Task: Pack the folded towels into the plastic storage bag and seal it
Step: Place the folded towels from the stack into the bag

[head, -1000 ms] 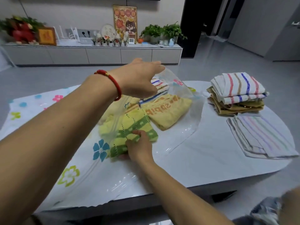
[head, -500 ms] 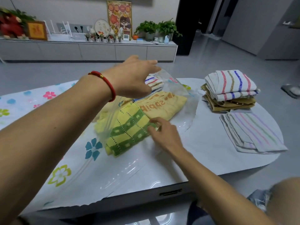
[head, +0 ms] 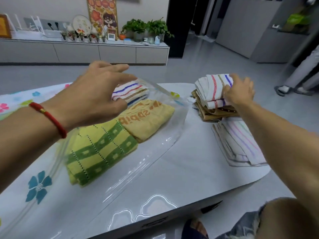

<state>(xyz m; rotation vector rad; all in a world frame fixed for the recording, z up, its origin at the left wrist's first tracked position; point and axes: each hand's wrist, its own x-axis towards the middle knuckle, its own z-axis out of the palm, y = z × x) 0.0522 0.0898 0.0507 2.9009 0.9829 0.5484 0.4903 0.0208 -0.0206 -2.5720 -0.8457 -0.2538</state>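
A white table [head: 172, 178] carried the clear plastic storage bag [head: 151, 152], printed with coloured flowers, which lay flat across its left and middle. The bag's mouth stood lifted under the fingers of the left hand [head: 96, 94], which wore a red cord bracelet [head: 50, 118] at the wrist. Those fingers reached forward, nearly straight, over the raised upper sheet; whether they pinched the plastic could not be told. Three folded towels lay inside the bag: a yellow and green towel [head: 98, 150] nearest the wrist, an orange-yellow lettered towel [head: 146, 119] just below the fingertips, and a white striped towel [head: 129, 92] directly beneath them. Well apart to the right, the right hand [head: 239, 94] lay on a stack of folded towels [head: 212, 100] outside the bag, its fingers curled over the top white towel with coloured stripes [head: 214, 87] and grasping its folded edge. Brown towels lay under that one. Nearer than the right-hand fingers, a pale striped towel [head: 240, 144] lay flat on the table. A low sideboard [head: 86, 52] with plants [head: 146, 28] stood behind.
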